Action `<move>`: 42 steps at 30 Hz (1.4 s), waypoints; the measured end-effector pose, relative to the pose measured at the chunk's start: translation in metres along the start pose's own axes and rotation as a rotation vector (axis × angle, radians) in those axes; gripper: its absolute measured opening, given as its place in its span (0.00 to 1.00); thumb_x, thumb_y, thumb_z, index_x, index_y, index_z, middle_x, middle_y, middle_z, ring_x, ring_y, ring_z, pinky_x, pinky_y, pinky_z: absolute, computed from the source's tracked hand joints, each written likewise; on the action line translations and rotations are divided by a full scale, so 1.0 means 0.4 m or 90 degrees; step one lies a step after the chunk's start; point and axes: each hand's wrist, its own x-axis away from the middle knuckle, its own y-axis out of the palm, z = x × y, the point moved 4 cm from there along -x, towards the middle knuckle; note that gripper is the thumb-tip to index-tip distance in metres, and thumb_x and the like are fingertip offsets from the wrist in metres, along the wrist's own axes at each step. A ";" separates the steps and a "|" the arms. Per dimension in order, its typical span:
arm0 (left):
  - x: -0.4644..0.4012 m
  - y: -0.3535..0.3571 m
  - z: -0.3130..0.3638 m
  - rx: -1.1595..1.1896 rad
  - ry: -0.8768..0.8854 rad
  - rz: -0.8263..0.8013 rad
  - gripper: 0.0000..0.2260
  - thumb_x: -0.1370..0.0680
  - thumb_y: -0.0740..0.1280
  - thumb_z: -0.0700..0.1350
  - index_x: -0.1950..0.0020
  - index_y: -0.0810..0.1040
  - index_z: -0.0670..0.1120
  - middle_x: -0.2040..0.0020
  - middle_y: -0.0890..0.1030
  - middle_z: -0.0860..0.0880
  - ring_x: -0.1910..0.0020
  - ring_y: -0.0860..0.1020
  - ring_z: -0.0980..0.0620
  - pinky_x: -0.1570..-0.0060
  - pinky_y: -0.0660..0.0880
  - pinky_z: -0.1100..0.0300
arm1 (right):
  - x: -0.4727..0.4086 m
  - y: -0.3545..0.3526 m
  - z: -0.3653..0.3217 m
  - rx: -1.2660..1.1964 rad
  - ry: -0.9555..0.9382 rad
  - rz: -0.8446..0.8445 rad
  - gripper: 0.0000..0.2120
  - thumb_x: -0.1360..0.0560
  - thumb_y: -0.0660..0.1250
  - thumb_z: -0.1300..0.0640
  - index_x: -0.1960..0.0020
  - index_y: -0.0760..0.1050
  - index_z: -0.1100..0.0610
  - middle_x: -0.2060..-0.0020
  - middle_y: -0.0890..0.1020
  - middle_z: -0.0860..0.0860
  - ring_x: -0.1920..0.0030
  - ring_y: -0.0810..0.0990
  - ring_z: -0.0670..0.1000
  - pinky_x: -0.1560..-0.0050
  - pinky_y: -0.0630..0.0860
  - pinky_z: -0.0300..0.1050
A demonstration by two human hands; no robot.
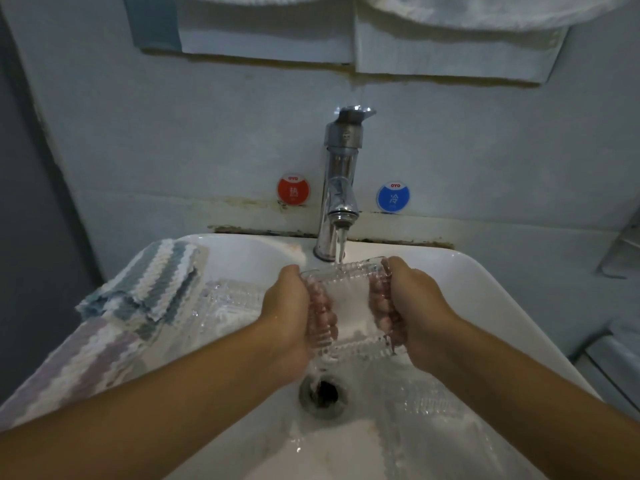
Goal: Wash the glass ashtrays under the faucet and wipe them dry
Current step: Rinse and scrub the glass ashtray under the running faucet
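A square ribbed glass ashtray (pixel 349 306) is held over the white sink (pixel 485 289) under the running stream from the chrome faucet (pixel 341 188). My left hand (pixel 289 306) grips its left edge and my right hand (pixel 414 303) grips its right edge, fingers curled under the glass. A second glass ashtray (pixel 225 303) lies in the sink at the left, beside the cloths. A third glass ashtray (pixel 440 414) lies in the basin at the lower right, under my right forearm.
Striped cloths (pixel 156 282) drape over the sink's left rim. The drain (pixel 323 393) sits just below the held ashtray. Red hot (pixel 293 192) and blue cold (pixel 393 197) stickers flank the faucet on the wall. White towels hang above.
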 end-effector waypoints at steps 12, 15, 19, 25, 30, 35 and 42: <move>0.024 0.018 0.003 -0.145 0.112 0.043 0.26 0.15 0.48 0.58 0.66 0.69 0.46 0.80 0.70 0.52 0.82 0.68 0.56 0.81 0.64 0.66 | 0.004 -0.004 0.010 -0.090 0.020 0.042 0.18 0.18 0.52 0.54 0.66 0.67 0.54 0.80 0.67 0.49 0.81 0.62 0.47 0.83 0.57 0.35; 0.020 0.016 0.011 -0.042 -0.003 -0.054 0.25 0.16 0.53 0.53 0.72 0.68 0.48 0.78 0.67 0.51 0.81 0.63 0.54 0.83 0.60 0.67 | 0.009 0.001 0.007 -0.105 0.038 -0.002 0.20 0.19 0.52 0.55 0.70 0.66 0.53 0.80 0.66 0.48 0.80 0.61 0.47 0.84 0.56 0.36; 0.017 0.011 0.004 -0.128 0.067 0.011 0.27 0.15 0.49 0.57 0.67 0.74 0.47 0.76 0.70 0.50 0.78 0.65 0.53 0.80 0.63 0.63 | 0.014 -0.002 0.007 -0.093 0.016 0.050 0.20 0.19 0.53 0.54 0.68 0.66 0.54 0.79 0.67 0.49 0.81 0.61 0.48 0.84 0.56 0.35; 0.018 0.009 0.010 -0.168 0.117 0.065 0.26 0.15 0.48 0.57 0.68 0.69 0.47 0.77 0.67 0.52 0.80 0.63 0.55 0.77 0.61 0.62 | 0.019 -0.002 0.008 -0.091 0.006 0.067 0.18 0.18 0.53 0.53 0.66 0.67 0.54 0.79 0.69 0.50 0.82 0.63 0.47 0.83 0.57 0.34; 0.010 0.006 0.002 -0.107 0.017 -0.017 0.26 0.16 0.51 0.54 0.71 0.70 0.49 0.77 0.68 0.52 0.80 0.63 0.54 0.81 0.60 0.67 | 0.011 -0.003 0.015 -0.094 0.026 0.058 0.17 0.19 0.53 0.54 0.65 0.68 0.54 0.79 0.68 0.49 0.83 0.63 0.47 0.83 0.57 0.33; 0.026 0.020 -0.009 -0.179 0.130 0.046 0.25 0.15 0.50 0.58 0.65 0.72 0.46 0.75 0.70 0.52 0.79 0.67 0.56 0.78 0.64 0.65 | -0.004 -0.012 0.028 -0.129 0.017 0.077 0.17 0.19 0.53 0.55 0.64 0.68 0.55 0.81 0.69 0.49 0.84 0.64 0.46 0.83 0.58 0.33; 0.019 0.013 0.035 -0.309 0.129 0.048 0.25 0.15 0.49 0.57 0.67 0.66 0.47 0.74 0.65 0.51 0.76 0.62 0.53 0.75 0.60 0.60 | -0.048 -0.004 0.008 -0.157 0.064 -0.163 0.22 0.18 0.55 0.50 0.69 0.65 0.55 0.77 0.66 0.51 0.77 0.62 0.49 0.79 0.62 0.38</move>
